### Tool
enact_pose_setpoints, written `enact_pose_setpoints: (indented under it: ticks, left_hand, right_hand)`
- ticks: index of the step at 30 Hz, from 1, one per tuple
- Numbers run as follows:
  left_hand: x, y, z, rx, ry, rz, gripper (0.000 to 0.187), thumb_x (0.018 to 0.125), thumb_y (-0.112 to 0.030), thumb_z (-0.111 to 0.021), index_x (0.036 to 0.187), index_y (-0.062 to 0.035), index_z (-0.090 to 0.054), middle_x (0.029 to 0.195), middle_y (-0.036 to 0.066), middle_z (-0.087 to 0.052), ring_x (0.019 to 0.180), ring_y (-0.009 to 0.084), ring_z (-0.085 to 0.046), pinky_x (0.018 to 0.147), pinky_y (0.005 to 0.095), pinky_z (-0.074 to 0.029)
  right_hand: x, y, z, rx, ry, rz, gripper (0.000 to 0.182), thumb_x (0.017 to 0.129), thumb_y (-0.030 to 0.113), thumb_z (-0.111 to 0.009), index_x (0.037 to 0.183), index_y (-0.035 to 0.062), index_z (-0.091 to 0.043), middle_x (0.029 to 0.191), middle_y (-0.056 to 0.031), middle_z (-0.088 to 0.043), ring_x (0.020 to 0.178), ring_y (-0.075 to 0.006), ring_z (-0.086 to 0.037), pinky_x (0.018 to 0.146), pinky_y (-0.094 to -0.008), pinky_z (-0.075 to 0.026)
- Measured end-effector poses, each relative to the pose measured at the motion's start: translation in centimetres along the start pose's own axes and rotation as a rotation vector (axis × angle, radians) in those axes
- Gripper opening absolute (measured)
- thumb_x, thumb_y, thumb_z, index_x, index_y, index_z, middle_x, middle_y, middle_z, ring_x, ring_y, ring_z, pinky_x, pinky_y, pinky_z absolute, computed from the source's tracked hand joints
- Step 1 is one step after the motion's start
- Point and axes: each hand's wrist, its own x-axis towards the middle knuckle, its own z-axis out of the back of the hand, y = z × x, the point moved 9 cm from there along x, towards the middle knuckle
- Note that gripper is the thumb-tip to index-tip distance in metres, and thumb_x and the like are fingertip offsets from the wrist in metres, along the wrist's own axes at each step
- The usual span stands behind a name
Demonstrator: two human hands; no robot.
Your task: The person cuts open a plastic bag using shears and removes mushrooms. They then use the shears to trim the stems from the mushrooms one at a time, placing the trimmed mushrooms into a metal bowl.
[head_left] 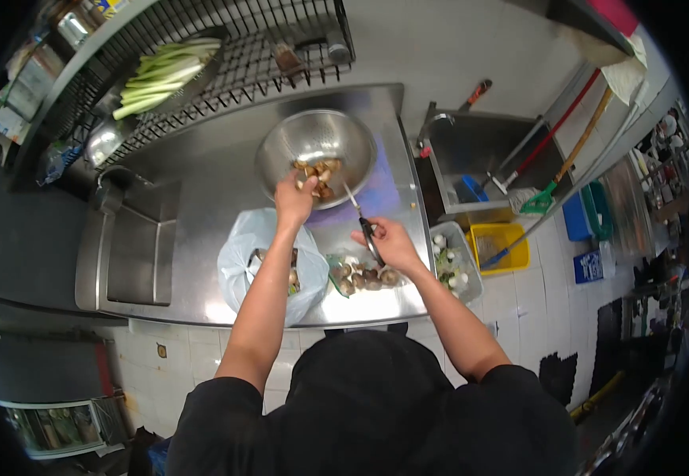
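Observation:
My left hand (293,198) reaches over the near left rim of a steel bowl (277,151) with small holes in it. Its fingers are closed on a mushroom at the bowl's inner edge. Brown and pale mushroom pieces (327,169) lie in the bowl beside the fingertips. My right hand (392,244) grips black-handled scissors (370,234), with the thumb out past the handle. The narrow metal blades point up and left into the bowl, near the mushrooms. Below the right hand, a clear plastic bag of whole mushrooms (367,279) lies on the steel counter.
A whitish plastic bag (241,238) stands open under my left forearm. Purple sheet (380,186) lies beneath the bowl. Left is a sink (142,254); above, a wire rack (257,40) with green stalks (166,75). At right are a deep sink (483,151), vegetable tub (455,266) and yellow basin (511,258).

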Motion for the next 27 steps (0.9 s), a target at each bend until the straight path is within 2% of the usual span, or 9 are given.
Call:
enact_pose_setpoints:
  ticks: [2, 4, 6, 8, 14, 17, 21, 23, 27]
  left_hand:
    - [-2.0, -1.1, 0.2, -0.068, 0.014, 0.043, 0.03, 0.093, -0.021, -0.068, 0.107, 0.0055, -0.068, 0.1, 0.017, -0.071, 0.083, 0.023, -0.07, 0.074, 0.0369, -0.055]
    - [-6.4, -1.6, -5.9, -0.291, 0.73, 0.175, 0.028, 0.089, -0.02, -0.068, 0.11, -0.0012, -0.069, 0.101, 0.022, -0.071, 0.088, 0.0365, -0.068, 0.083, 0.0443, -0.052]
    - [-12.2, -3.2, -9.5, -0.137, 0.985, -0.051, 0.025, 0.088, -0.021, -0.068, 0.105, -0.0025, -0.071, 0.093, 0.019, -0.072, 0.084, 0.035, -0.068, 0.08, 0.0437, -0.053]
    - [-16.3, -3.5, -11.3, 0.208, 0.953, -0.134, 0.026, 0.088, -0.025, -0.067, 0.103, -0.0044, -0.071, 0.095, 0.018, -0.07, 0.094, 0.0296, -0.068, 0.083, 0.0417, -0.053]
    - [-20.6, -3.3, -13.0, 0.345, 1.065, -0.237, 0.034, 0.083, -0.031, -0.071, 0.111, -0.0106, -0.07, 0.124, 0.015, -0.056, 0.117, 0.0375, -0.052, 0.096, 0.0479, -0.045]
    - [-20.8, -4.8, -11.8, 0.368, 1.005, -0.368, 0.031, 0.082, -0.031, -0.072, 0.105, -0.0099, -0.069, 0.121, 0.014, -0.056, 0.117, 0.0381, -0.051, 0.096, 0.0501, -0.044]
    - [-20.1, -4.5, -10.8, 0.213, 0.913, -0.359, 0.028, 0.081, -0.021, -0.075, 0.102, -0.0051, -0.064, 0.112, 0.014, -0.058, 0.109, 0.0335, -0.056, 0.093, 0.0457, -0.047]
    - [-19.3, -2.8, -10.5, -0.178, 0.91, -0.091, 0.025, 0.079, -0.009, -0.075, 0.099, -0.0025, -0.062, 0.106, 0.015, -0.062, 0.1, 0.0302, -0.061, 0.089, 0.0402, -0.05]
    - [-18.5, -1.1, -10.2, -0.199, 0.8, 0.079, 0.025, 0.077, -0.008, -0.076, 0.1, -0.0033, -0.065, 0.105, 0.016, -0.066, 0.099, 0.0314, -0.064, 0.089, 0.0382, -0.051]
  right_hand:
    - [-2.0, -0.7, 2.5, -0.034, -0.059, 0.077, 0.048, 0.081, 0.036, -0.083, 0.104, -0.004, -0.068, 0.059, 0.0048, -0.05, 0.054, -0.0044, -0.044, 0.048, -0.0243, -0.032]
    - [-5.2, -1.5, 4.0, 0.061, -0.019, -0.081, 0.049, 0.085, 0.031, -0.081, 0.112, -0.0053, -0.064, 0.059, 0.0009, -0.055, 0.043, -0.0066, -0.052, 0.038, -0.024, -0.039]
    - [-7.9, -3.2, 5.2, 0.043, 0.046, -0.209, 0.048, 0.085, 0.03, -0.081, 0.112, -0.0055, -0.064, 0.059, -0.0001, -0.057, 0.043, -0.0071, -0.053, 0.038, -0.0241, -0.039]
    - [-10.5, -5.1, 6.2, 0.015, 0.066, -0.246, 0.046, 0.083, 0.031, -0.082, 0.108, -0.0048, -0.065, 0.058, 0.0011, -0.056, 0.043, -0.007, -0.052, 0.038, -0.0244, -0.038]
    - [-16.6, -9.0, 5.4, 0.101, 0.094, -0.445, 0.046, 0.083, 0.026, -0.082, 0.111, -0.0063, -0.064, 0.061, 0.0001, -0.059, 0.044, -0.0062, -0.054, 0.035, -0.0215, -0.041]
    - [-17.9, -9.3, 5.2, 0.172, 0.051, -0.48, 0.045, 0.081, 0.03, -0.085, 0.104, -0.0036, -0.067, 0.058, 0.0033, -0.055, 0.044, -0.0045, -0.051, 0.036, -0.0221, -0.038]
    - [-18.3, -9.7, 5.1, 0.148, 0.065, -0.455, 0.045, 0.081, 0.029, -0.085, 0.105, -0.0042, -0.067, 0.058, 0.0051, -0.053, 0.048, -0.0029, -0.049, 0.042, -0.0211, -0.037]
    - [-18.1, -10.8, 5.1, 0.101, 0.072, -0.364, 0.047, 0.08, 0.033, -0.085, 0.105, -0.0033, -0.067, 0.059, 0.0062, -0.052, 0.053, -0.0018, -0.047, 0.048, -0.021, -0.036]
    - [-17.7, -10.5, 5.8, -0.112, 0.087, -0.343, 0.052, 0.077, 0.039, -0.086, 0.106, -0.0008, -0.068, 0.059, 0.0043, -0.053, 0.055, -0.005, -0.045, 0.052, -0.0237, -0.037]
